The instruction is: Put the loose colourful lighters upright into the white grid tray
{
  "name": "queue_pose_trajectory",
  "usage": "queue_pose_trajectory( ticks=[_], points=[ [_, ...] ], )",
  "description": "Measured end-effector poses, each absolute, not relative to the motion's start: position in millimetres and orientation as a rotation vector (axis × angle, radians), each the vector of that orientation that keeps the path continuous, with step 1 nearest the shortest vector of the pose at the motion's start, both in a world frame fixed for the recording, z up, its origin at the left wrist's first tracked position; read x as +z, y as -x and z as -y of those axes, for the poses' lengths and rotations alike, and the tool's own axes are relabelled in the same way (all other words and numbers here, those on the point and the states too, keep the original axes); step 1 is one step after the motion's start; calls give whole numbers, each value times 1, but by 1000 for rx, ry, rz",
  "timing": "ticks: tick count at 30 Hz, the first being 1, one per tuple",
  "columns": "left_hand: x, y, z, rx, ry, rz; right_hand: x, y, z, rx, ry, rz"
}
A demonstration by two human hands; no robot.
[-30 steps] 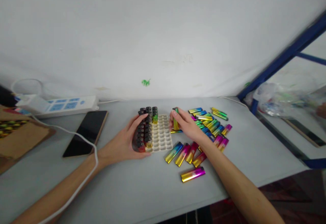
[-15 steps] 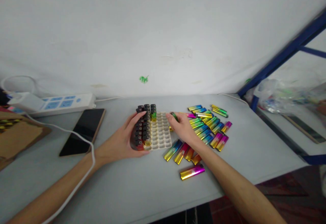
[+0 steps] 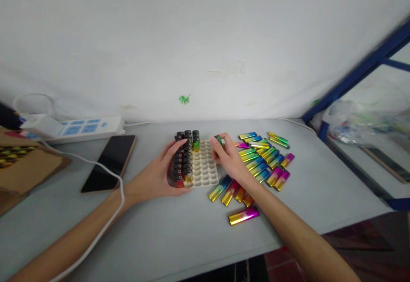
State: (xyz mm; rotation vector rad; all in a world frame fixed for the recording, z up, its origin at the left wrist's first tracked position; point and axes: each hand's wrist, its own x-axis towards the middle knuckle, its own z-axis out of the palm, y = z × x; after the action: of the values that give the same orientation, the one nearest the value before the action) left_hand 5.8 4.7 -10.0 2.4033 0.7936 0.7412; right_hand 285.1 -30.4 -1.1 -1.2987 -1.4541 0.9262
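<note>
My left hand (image 3: 160,173) is wrapped round the left side of a pale tray (image 3: 205,183) full of round holes, thumb at the near edge and fingers over the far part. Several lighters (image 3: 187,162) with black tops stand upright in its left rows; a yellow-green one (image 3: 196,145) stands at the back of the third row. Pinched between the thumb and fingers of my right hand (image 3: 229,156) is a green lighter (image 3: 218,139) with a dark end, mostly hidden, held above the tray's right edge. Beside that hand lie several shiny gradient lighters (image 3: 256,166) in a loose pile.
One gold and magenta lighter (image 3: 243,216) lies apart near the front. A phone (image 3: 109,162), a white power strip (image 3: 86,128) and a cardboard box (image 3: 28,166) are on the left. A white cable (image 3: 118,175) crosses over my left forearm. A blue frame (image 3: 355,72) stands at right.
My right hand has turned slightly, its fingers curling more, and the green lighter stands more upright. The left hand keeps its hold. The whole view has shifted slightly.
</note>
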Motion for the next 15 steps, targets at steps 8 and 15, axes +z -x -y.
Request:
queue_pose_trajectory(
  ticks=[8,15],
  points=[
    [-10,-7,-3,735,-2396,-817,5,-284,29,563,1277,1618],
    [-8,-6,-1,694,-2370,-844,10,-280,30,711,1337,1673]
  ],
)
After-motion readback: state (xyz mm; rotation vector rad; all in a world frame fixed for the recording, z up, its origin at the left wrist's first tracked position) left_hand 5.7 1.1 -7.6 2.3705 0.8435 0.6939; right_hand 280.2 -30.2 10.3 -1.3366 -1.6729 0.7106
